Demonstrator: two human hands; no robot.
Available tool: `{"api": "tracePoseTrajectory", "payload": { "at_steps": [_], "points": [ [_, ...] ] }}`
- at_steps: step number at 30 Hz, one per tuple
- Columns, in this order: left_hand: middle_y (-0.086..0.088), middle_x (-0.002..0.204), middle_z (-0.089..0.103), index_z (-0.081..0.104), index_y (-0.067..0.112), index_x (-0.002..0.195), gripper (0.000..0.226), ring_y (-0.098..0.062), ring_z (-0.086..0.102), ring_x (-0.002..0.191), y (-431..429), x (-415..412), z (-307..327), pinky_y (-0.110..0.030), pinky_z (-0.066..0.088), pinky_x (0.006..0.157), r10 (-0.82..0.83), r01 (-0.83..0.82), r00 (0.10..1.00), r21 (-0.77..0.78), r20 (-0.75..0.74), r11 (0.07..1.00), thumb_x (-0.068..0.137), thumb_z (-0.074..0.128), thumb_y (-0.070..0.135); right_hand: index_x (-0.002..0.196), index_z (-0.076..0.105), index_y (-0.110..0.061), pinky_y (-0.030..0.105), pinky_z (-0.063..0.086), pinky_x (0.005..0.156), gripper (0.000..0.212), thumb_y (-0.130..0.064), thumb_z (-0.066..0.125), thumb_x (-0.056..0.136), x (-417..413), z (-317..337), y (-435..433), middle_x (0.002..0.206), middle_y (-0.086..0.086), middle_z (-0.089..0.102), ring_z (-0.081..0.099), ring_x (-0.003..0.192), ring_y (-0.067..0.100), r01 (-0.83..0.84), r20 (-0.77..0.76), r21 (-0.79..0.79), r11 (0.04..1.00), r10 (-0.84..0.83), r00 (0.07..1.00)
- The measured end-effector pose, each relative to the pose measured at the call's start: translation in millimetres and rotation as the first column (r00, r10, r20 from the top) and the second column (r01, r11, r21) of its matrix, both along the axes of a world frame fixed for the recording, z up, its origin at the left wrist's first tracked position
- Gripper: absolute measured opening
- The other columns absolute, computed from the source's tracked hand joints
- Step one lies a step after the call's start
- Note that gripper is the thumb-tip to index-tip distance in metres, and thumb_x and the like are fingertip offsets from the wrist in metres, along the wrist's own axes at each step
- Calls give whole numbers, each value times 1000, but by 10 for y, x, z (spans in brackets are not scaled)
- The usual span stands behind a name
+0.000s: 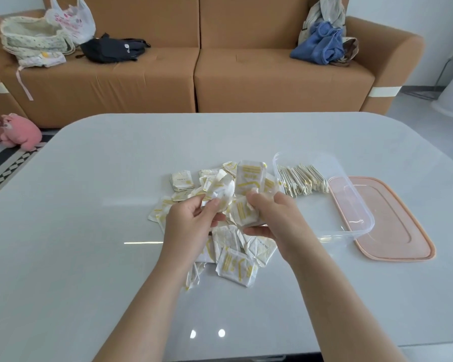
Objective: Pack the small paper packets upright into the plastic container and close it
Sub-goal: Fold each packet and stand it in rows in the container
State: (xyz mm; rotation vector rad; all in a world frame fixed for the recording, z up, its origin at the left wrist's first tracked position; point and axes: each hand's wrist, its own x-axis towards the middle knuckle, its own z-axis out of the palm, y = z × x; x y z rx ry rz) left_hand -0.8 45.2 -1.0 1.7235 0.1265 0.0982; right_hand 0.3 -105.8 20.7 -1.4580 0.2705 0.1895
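Left hand (191, 218) and right hand (270, 215) each grip packets (249, 178), hiding part of the pile (236, 267).

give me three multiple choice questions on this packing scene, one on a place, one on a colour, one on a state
1. Where in the clear plastic container does the row of upright packets stand?
A. near end
B. far end
C. middle

2. What colour is the lid?
A. blue
B. peach-pink
C. green

3. What state is the container in?
A. open
B. lidded
C. overturned

Answers:
1 B: the row fills the end away from the person.
2 B: its flat panel and rim are both peach-pink.
3 A: the lid lies off it, on the table.
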Motion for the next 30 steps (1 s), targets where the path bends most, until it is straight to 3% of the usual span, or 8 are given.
{"api": "tracePoseTrajectory", "payload": {
  "at_steps": [5,8,10,18,21,24,27,30],
  "points": [
    [-1,65,68,68,17,75,20,-6,65,60,-33,-13,11,-16,52,59,-65,65,997,7,-32,998,93,60,21,104,70,-10,26,54,57,20,-20,56,94,10,-43,1,84,4,71,67,69,16,-92,2,133,987,93,996],
    [-4,66,64,64,11,78,27,-14,61,63,-25,5,-3,-39,54,74,-78,84,992,61,-95,995,94,56,31,101,70,-8,24,53,54,19,-21,58,93,16,-32,-5,82,5,71,65,66,15,-108,25,155,982,106,994],
    [-4,67,62,63,12,80,29,-13,59,64,-14,3,2,-44,53,80,-91,99,989,65,-114,993,95,54,35,98,70,-9,23,52,53,17,-20,58,93,15,-30,-3,82,6,71,65,66,15,-110,37,148,983,105,994],
    [-6,86,71,59,21,107,14,-12,68,71,19,-40,30,-41,54,74,-41,40,999,58,22,998,94,55,18,98,70,-11,26,52,56,14,-20,60,92,-4,-69,31,85,6,73,66,70,16,-158,69,81,984,152,986],
    [-15,78,65,59,14,91,8,-30,60,68,57,-26,29,-49,53,70,16,-17,1000,78,19,997,91,51,17,101,69,-10,27,53,58,16,-20,61,92,0,-80,39,86,5,73,66,68,15,-167,59,73,983,163,985],
    [-9,65,43,48,9,70,19,-19,41,62,106,3,14,-46,50,63,105,-103,994,96,-16,990,87,48,18,105,68,-8,26,52,56,19,-20,61,91,10,-81,30,88,7,74,66,67,15,-175,57,77,981,171,984],
    [-5,64,32,45,2,69,27,-18,31,63,190,36,-31,-34,37,62,185,-180,982,132,-30,975,84,50,25,107,67,-7,24,51,54,21,-20,60,92,20,-83,25,92,10,74,66,68,15,-195,72,89,977,189,979],
    [-5,66,46,61,4,76,41,-17,40,67,260,45,-87,-33,39,66,182,-175,981,112,-60,978,70,54,43,106,68,-7,25,52,54,21,-20,60,93,24,-91,17,92,10,73,66,69,15,-210,83,93,973,202,976]
  ]
}}
